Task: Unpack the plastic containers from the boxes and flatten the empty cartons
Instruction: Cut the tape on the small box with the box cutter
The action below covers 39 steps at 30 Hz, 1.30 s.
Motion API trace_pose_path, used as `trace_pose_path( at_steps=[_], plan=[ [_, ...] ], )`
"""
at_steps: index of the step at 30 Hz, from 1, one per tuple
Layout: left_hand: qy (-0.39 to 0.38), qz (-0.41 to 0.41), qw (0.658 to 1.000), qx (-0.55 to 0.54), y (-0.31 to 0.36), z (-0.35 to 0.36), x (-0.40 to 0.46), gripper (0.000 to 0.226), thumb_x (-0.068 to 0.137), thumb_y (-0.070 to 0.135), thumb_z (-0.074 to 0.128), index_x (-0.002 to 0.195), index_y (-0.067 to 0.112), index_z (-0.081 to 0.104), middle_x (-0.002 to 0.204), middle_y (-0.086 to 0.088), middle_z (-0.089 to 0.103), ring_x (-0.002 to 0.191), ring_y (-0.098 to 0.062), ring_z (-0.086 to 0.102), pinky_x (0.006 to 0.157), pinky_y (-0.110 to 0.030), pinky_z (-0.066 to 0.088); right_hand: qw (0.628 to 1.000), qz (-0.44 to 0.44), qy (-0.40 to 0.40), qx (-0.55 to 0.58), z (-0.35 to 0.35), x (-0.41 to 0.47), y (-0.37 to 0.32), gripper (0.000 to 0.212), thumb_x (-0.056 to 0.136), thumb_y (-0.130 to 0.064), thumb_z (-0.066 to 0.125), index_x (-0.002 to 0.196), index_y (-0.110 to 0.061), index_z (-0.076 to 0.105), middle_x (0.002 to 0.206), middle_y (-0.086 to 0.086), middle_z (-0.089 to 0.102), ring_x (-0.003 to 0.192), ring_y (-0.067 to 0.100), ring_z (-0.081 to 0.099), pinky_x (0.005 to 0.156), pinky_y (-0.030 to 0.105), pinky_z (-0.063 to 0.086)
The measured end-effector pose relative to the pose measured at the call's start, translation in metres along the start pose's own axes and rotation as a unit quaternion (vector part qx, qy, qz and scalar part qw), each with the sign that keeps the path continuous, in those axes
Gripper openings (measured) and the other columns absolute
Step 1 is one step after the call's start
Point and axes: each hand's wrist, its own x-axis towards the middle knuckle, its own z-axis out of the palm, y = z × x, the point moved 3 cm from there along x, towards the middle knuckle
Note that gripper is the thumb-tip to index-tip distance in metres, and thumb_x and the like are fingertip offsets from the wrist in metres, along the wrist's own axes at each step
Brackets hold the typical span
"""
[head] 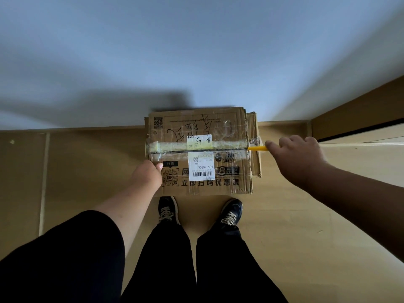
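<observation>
Carton (201, 149): taped cardboard, on the floor against the wall, between both hands; stiff walls, likely light, best steadied at a corner. Left hand (147, 174): curled, pressing the carton's near-left top, nothing pinched. Right hand (293, 154): fingers wrapped around a yellow cutter (257, 148), tip at the seam tape's right end.

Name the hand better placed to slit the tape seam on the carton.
Right. The right hand already grips the yellow cutter at the seam's end on the carton; the left hand only steadies it.
</observation>
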Motion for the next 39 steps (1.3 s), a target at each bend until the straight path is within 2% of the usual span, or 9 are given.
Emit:
trace_pose_path(
  at_steps=[5, 10, 17, 20, 26, 29, 33, 35, 39],
  plan=[
    [0.039, 0.006, 0.999, -0.022, -0.002, -0.004, -0.007, 0.042, 0.100, 0.042, 0.048, 0.120, 0.005, 0.051, 0.116, -0.017, 0.057, 0.100, -0.036, 0.059, 0.074, -0.042, 0.047, 0.998, -0.003, 0.014, 0.062, 0.006, 0.000, 0.010, 0.050, 0.095, -0.021, 0.049, 0.143, -0.028, 0.037, 0.110, 0.002, 0.062, 0.094, 0.023, 0.059, 0.068, 0.034, 0.046],
    [0.215, 0.244, 0.944, 0.045, 0.008, -0.004, -0.035, 0.033, 0.088, 0.026, 0.065, 0.115, 0.008, 0.060, 0.112, -0.013, 0.057, 0.103, -0.033, 0.053, 0.084, -0.043, 0.047, 0.976, 0.044, 0.046, 0.210, 0.020, -0.009, 0.017, 0.028, 0.099, -0.039, 0.047, 0.125, -0.028, 0.053, 0.091, -0.003, 0.062, 0.074, 0.019, 0.056, 0.054, 0.028, 0.042],
    [0.167, 0.347, 0.917, 0.107, 0.041, 0.014, -0.047, 0.041, 0.090, 0.034, 0.060, 0.125, 0.013, 0.060, 0.121, -0.007, 0.059, 0.115, -0.031, 0.051, 0.101, -0.045, 0.041, 0.931, 0.056, -0.012, 0.361, 0.022, -0.015, -0.009, 0.022, 0.101, -0.038, 0.046, 0.097, -0.023, 0.060, 0.071, -0.007, 0.054, 0.063, 0.010, 0.051, 0.051, 0.028, 0.036],
    [0.162, 0.352, 0.912, 0.132, 0.049, 0.012, -0.049, 0.048, 0.092, 0.041, 0.053, 0.133, 0.016, 0.053, 0.127, -0.005, 0.055, 0.120, -0.028, 0.048, 0.103, -0.045, 0.039, 0.914, 0.038, -0.014, 0.403, 0.020, -0.011, -0.024, 0.013, 0.102, -0.026, 0.044, 0.105, -0.024, 0.057, 0.077, -0.005, 0.054, 0.068, 0.016, 0.051, 0.054, 0.026, 0.035],
    [0.149, 0.362, 0.906, 0.162, 0.054, 0.012, -0.053, 0.060, 0.094, 0.053, 0.046, 0.143, 0.017, 0.043, 0.135, -0.004, 0.047, 0.127, -0.026, 0.043, 0.105, -0.044, 0.036, 0.881, 0.026, -0.047, 0.470, 0.029, -0.006, -0.043, 0.045, 0.102, -0.013, 0.044, 0.146, -0.017, 0.038, 0.105, 0.003, 0.056, 0.084, 0.015, 0.054, 0.071, 0.028, 0.040],
    [0.154, 0.373, 0.902, 0.156, 0.053, 0.011, -0.053, 0.059, 0.091, 0.053, 0.053, 0.136, 0.015, 0.050, 0.130, -0.006, 0.051, 0.122, -0.029, 0.047, 0.103, -0.047, 0.038, 0.840, 0.102, -0.026, 0.532, 0.037, -0.006, -0.038, 0.045, 0.102, -0.013, 0.045, 0.146, -0.020, 0.037, 0.102, 0.006, 0.060, 0.082, 0.015, 0.057, 0.063, 0.026, 0.044],
    [0.177, 0.435, 0.873, 0.133, 0.059, 0.020, -0.055, 0.047, 0.087, 0.042, 0.059, 0.126, 0.015, 0.059, 0.121, -0.005, 0.055, 0.116, -0.029, 0.049, 0.103, -0.047, 0.038, 0.766, 0.280, 0.008, 0.579, 0.073, 0.002, -0.024, 0.019, 0.098, -0.034, 0.047, 0.117, -0.035, 0.048, 0.094, 0.000, 0.065, 0.081, 0.024, 0.063, 0.072, 0.051, 0.057],
    [0.170, 0.471, 0.857, 0.121, 0.075, 0.025, -0.062, 0.046, 0.090, 0.039, 0.053, 0.128, 0.015, 0.058, 0.123, -0.004, 0.055, 0.117, -0.027, 0.047, 0.103, -0.046, 0.037, 0.739, 0.341, -0.024, 0.580, 0.102, 0.009, -0.020, 0.013, 0.091, -0.045, 0.046, 0.102, -0.038, 0.048, 0.092, -0.002, 0.067, 0.082, 0.025, 0.064, 0.075, 0.055, 0.057],
    [0.161, 0.485, 0.853, 0.111, 0.117, 0.033, -0.070, 0.046, 0.095, 0.041, 0.046, 0.132, 0.016, 0.055, 0.127, -0.004, 0.055, 0.120, -0.026, 0.048, 0.104, -0.045, 0.037, 0.732, 0.380, -0.104, 0.556, 0.142, 0.024, -0.028, 0.011, 0.093, -0.036, 0.053, 0.097, -0.026, 0.054, 0.086, 0.005, 0.065, 0.078, 0.029, 0.068, 0.075, 0.051, 0.059]
  ],
)
